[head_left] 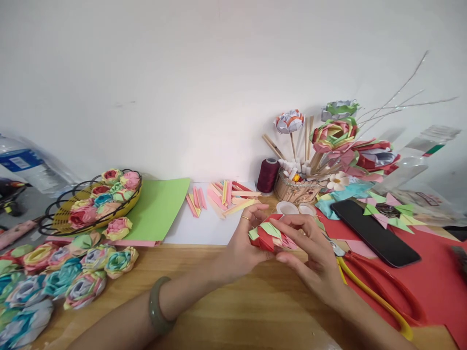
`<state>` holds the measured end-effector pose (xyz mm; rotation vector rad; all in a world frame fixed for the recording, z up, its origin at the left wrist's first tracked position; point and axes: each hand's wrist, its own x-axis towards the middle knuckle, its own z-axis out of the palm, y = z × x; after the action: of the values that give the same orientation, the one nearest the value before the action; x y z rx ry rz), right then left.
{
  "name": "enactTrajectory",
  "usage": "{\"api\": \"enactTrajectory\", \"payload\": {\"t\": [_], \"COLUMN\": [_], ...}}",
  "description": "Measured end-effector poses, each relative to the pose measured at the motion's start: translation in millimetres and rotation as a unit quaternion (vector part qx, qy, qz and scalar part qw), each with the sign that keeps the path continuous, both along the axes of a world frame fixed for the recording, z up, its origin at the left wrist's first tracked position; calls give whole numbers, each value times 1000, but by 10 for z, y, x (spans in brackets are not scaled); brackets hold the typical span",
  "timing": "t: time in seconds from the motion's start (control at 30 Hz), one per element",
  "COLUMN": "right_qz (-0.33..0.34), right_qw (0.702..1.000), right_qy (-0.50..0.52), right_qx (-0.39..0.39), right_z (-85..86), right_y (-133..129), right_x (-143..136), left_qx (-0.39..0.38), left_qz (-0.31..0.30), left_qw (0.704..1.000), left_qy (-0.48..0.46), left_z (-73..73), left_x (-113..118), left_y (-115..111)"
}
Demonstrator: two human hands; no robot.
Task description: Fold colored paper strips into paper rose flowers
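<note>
Over the middle of the wooden table (226,311), both forearms came in from the near edge and met at a folded paper flower (270,236), red with green and pink flaps, held just above the tabletop. The left hand (242,243), a green bangle (157,307) on its wrist and a ring on one finger, was turned palm inward, its fingers curled around the flower's left side with the thumb pressing from below. The right hand (314,253) angled in from the right, fingers bent and closed over the flower's top and right side, fingertips touching the paper. Just beside that hand lay yellow-handled scissors (368,287) on a red sheet (441,287), with a black phone (375,232) beyond. Finished paper roses (54,282) were heaped at the left, near a wire basket (54,218) holding more. Behind the hands lay folded paper strips (226,194) and a spool of dark red thread (268,175).
</note>
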<state>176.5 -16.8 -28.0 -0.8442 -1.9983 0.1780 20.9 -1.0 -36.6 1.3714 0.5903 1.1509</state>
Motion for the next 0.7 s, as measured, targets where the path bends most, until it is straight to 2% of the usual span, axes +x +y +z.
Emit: {"api": "enactTrajectory", "payload": {"t": [0.13,0.23,0.47,0.57,0.7], "right_qz": [-18,-25,-51,-56,-28], "right_qw": [997,998,998,997,998], "right_qy": [58,61,43,15,-12], "right_qx": [-39,-25,20,59,58], "right_z": [-8,-9,-24,-6,14], "right_y": [-8,-7,25,26,-7], "right_x": [33,34,-4,-29,-44], "left_qx": [-165,-236,-267,-299,-274], "left_qz": [-47,-69,-144,-101,-78], "left_qw": [984,966,951,948,958], "left_qy": [-57,-80,-59,-49,-44], "left_z": [59,60,48,42,20], "left_x": [3,-12,-45,-26,-2], "left_y": [27,38,52,44,28]}}
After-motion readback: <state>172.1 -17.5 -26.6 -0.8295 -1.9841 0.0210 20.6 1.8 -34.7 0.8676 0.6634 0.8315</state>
